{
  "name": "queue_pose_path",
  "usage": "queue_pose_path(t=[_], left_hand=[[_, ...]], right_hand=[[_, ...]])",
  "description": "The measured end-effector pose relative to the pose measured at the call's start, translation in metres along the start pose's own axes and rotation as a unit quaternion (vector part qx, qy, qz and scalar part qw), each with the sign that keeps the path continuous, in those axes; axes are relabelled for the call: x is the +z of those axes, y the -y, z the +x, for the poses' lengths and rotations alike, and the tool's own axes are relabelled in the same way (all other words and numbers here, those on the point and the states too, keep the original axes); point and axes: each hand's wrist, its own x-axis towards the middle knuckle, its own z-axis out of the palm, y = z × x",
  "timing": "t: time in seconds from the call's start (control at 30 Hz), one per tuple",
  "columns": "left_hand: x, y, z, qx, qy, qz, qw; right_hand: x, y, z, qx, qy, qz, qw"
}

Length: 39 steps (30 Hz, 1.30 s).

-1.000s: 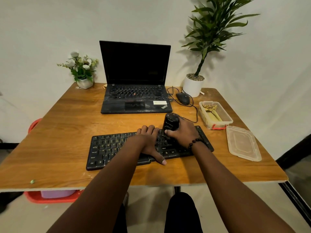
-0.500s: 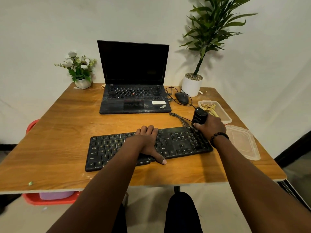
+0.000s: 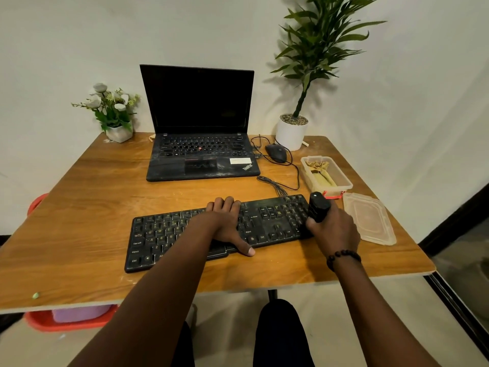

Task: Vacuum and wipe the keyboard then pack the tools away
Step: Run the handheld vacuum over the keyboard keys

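Head view: on the wooden table (image 3: pixel 79 207), the left hand (image 3: pixel 227 223) lay flat, steadying the black keyboard (image 3: pixel 211 229). The right hand (image 3: pixel 332 229) was wrapped around a small black vacuum (image 3: pixel 318 206) at the keyboard's right end. Slow, overlapping passes along each key row would probably clean best.

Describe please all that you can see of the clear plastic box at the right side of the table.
The clear plastic box is a rectangular, translucent container with a red clip at its near end. It stands open on the wooden table, between the white plant pot and its own clear lid, which lies flat beside it. Inside lies a crumpled yellowish cloth. Neither hand touches it; the right hand grips a small black vacuum just in front of it.
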Motion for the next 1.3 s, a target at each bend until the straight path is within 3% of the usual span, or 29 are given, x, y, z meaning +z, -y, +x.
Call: queue_pose_path(t=[0.2,0.37,0.5,0.63,0.77,0.97,1.13,1.3], left_hand=[[-0.001,-0.002,0.000,-0.005,0.001,0.003,1.000],[-0.003,-0.005,-0.002,-0.009,-0.004,0.024,1.000],[-0.003,-0.005,-0.003,-0.011,-0.003,0.029,1.000],[-0.005,-0.009,-0.005,-0.009,-0.011,0.050,0.999],[0.000,-0.005,-0.005,0.003,-0.014,0.025,1.000],[0.004,-0.019,-0.012,0.025,-0.070,-0.009,0.997],[0.006,-0.047,-0.007,0.067,-0.195,-0.006,0.979],[0.011,-0.069,-0.008,0.097,-0.276,0.043,0.955]], right_hand=[[-0.012,0.003,-0.037,0.093,0.007,0.137,0.986],[0.014,0.040,-0.080,0.024,0.077,0.182,0.980],[0.012,0.042,-0.077,0.032,0.114,0.208,0.971],[0.001,0.032,-0.081,0.029,0.249,0.353,0.901],[0.001,0.007,-0.070,0.120,0.180,0.445,0.869],[-0.005,-0.046,-0.036,0.241,0.068,0.421,0.872],[-0.004,-0.069,-0.028,0.228,0.155,0.360,0.891],[0.000,-0.071,-0.013,0.178,0.169,0.252,0.936]])
